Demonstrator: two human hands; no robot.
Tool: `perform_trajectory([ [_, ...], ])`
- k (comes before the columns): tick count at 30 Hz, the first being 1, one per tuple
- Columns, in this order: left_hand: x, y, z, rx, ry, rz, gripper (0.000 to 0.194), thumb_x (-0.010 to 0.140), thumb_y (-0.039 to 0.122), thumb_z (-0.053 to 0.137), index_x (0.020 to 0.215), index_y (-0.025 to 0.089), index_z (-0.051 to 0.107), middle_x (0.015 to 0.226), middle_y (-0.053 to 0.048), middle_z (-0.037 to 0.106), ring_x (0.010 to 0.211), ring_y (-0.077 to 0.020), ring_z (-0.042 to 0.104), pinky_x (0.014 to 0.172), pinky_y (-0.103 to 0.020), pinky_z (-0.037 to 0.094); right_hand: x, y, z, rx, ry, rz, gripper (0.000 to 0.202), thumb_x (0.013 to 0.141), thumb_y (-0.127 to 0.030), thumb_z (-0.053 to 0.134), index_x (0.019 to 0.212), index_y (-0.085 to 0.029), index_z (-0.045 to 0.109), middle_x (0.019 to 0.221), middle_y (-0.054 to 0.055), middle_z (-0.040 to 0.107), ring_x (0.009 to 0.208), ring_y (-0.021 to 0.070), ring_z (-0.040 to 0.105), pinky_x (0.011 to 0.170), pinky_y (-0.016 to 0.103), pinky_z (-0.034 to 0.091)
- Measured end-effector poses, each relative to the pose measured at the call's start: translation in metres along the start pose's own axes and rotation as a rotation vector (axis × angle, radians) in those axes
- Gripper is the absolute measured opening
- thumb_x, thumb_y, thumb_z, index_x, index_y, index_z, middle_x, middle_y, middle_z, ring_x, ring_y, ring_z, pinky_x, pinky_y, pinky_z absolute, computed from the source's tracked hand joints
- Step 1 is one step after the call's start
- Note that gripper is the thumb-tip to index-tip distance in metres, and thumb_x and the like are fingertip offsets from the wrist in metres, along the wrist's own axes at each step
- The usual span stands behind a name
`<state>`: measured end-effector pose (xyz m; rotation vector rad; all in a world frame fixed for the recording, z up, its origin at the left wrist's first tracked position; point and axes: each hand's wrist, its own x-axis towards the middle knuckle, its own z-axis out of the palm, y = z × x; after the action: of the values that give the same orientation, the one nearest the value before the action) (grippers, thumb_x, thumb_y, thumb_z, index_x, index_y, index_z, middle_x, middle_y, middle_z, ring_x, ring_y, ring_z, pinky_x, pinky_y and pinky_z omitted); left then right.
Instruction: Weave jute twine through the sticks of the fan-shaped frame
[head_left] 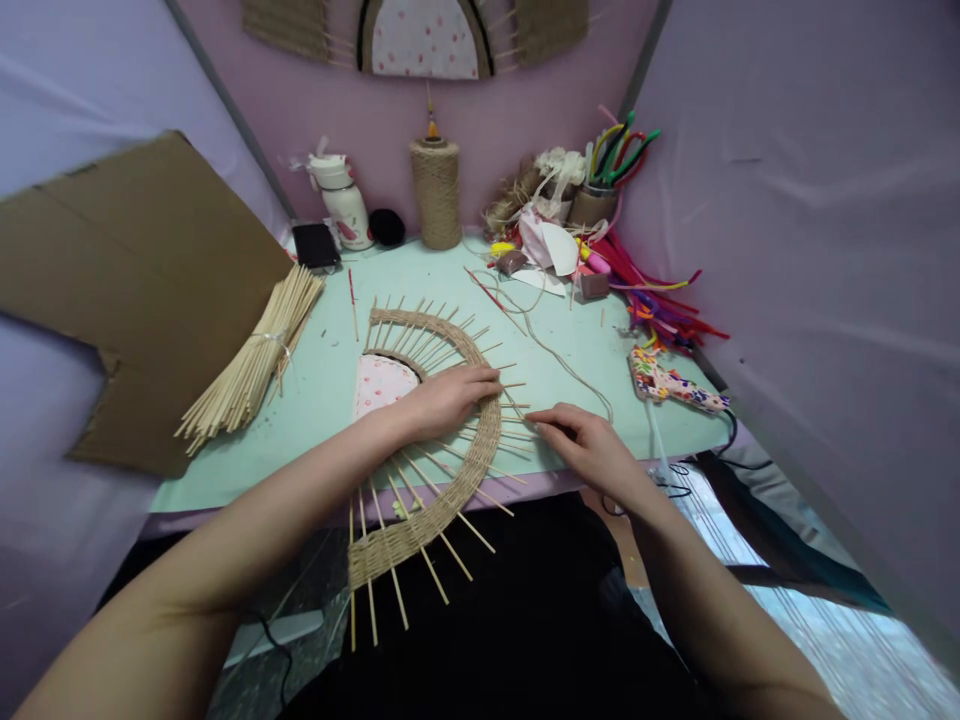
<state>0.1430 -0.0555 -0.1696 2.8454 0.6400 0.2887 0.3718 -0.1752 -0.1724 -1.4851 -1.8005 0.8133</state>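
A half-round woven fan [491, 430] of tan twine and thin sticks lies partly on the table and hangs over its front edge towards my lap. Its inner half-circle [382, 382] is white cloth with small red marks and a dark rim. My left hand [450, 400] lies across the sticks, its fingers closed over the woven band. Just right of the band, my right hand [581, 440] pinches the twine [559, 357] near the stick tips; the exact spot between the fingertips is small. The twine loops across the table behind that hand.
A tied bundle of sticks [251, 360] leans by cardboard [150, 290] on the left. A twine cone [436, 195], a bottle [345, 205] and a phone [316, 245] stand or lie at the back. On the right are pipe cleaners [660, 300] and a patterned glue gun [671, 385].
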Motion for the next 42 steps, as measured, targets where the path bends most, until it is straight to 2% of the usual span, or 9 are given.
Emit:
perform_trajectory([
  [4,-0.002,0.001,0.012,0.019,-0.012,0.02,0.041,0.095,0.012,0.04,0.131,0.018,0.058,0.138,-0.011,0.056,0.132,-0.0224,0.047,0.109,-0.04,0.04,0.0,0.002,-0.003,-0.045,-0.032,0.003,0.026,0.09,-0.022,0.05,0.104,-0.019,0.072,0.098,0.007,0.072,0.092,0.018,0.066,0.085,0.032,0.049],
  [9,-0.003,0.003,0.011,0.085,-0.009,0.002,0.04,0.097,0.015,0.041,0.131,0.027,0.058,0.137,-0.008,0.055,0.132,-0.0231,0.045,0.106,-0.043,0.04,-0.003,0.001,-0.004,-0.143,-0.044,-0.027,0.028,0.09,-0.018,0.047,0.105,-0.019,0.071,0.097,0.007,0.071,0.092,0.0188,0.065,0.085,0.032,0.049],
  [16,-0.003,0.002,0.013,0.072,0.029,0.024,0.039,0.097,0.015,0.039,0.128,0.026,0.06,0.133,-0.009,0.057,0.129,-0.023,0.047,0.104,-0.042,0.041,-0.019,0.003,-0.002,-0.304,-0.043,-0.085,0.028,0.094,-0.019,0.045,0.107,-0.017,0.069,0.087,0.007,0.065,0.086,0.0197,0.063,0.079,0.033,0.049],
  [20,-0.006,0.0,0.014,0.05,0.031,0.036,0.04,0.098,0.014,0.037,0.128,0.025,0.06,0.134,-0.009,0.056,0.13,-0.022,0.046,0.106,-0.043,0.04,-0.024,0.008,-0.003,-0.424,-0.009,-0.164,0.029,0.096,-0.019,0.044,0.113,-0.017,0.068,0.086,0.008,0.062,0.084,0.0205,0.059,0.077,0.034,0.049],
  [26,-0.014,0.001,0.012,0.025,0.016,0.046,0.042,0.099,0.014,0.036,0.133,0.028,0.056,0.138,-0.007,0.054,0.133,-0.0215,0.044,0.109,-0.042,0.037,-0.031,0.011,-0.002,-0.579,-0.063,-0.285,0.033,0.096,-0.014,0.042,0.121,-0.015,0.063,0.087,0.01,0.059,0.083,0.0218,0.053,0.075,0.035,0.048],
  [32,-0.016,0.003,0.01,0.003,-0.018,0.034,0.043,0.1,0.016,0.034,0.136,0.028,0.053,0.138,-0.007,0.053,0.13,-0.0211,0.044,0.109,-0.04,0.035,-0.033,0.004,0.004,-0.619,-0.092,-0.338,0.032,0.094,-0.01,0.043,0.119,-0.013,0.063,0.085,0.01,0.059,0.08,0.0212,0.051,0.072,0.034,0.048],
  [37,-0.015,0.007,0.007,0.014,-0.024,0.03,0.047,0.099,0.014,0.033,0.141,0.032,0.047,0.135,-0.006,0.052,0.126,-0.0206,0.045,0.106,-0.037,0.036,-0.03,0.002,0.001,-0.616,-0.101,-0.353,0.029,0.094,-0.011,0.044,0.114,-0.014,0.064,0.085,0.009,0.059,0.081,0.0211,0.051,0.072,0.033,0.047],
  [42,-0.022,0.015,0.007,0.028,-0.024,0.054,0.043,0.099,0.017,0.036,0.136,0.03,0.052,0.13,-0.007,0.054,0.124,-0.0223,0.045,0.106,-0.039,0.037,-0.04,0.0,-0.002,-0.6,-0.129,-0.352,0.028,0.096,-0.013,0.043,0.115,-0.013,0.064,0.086,0.009,0.059,0.082,0.0206,0.051,0.072,0.033,0.047],
])
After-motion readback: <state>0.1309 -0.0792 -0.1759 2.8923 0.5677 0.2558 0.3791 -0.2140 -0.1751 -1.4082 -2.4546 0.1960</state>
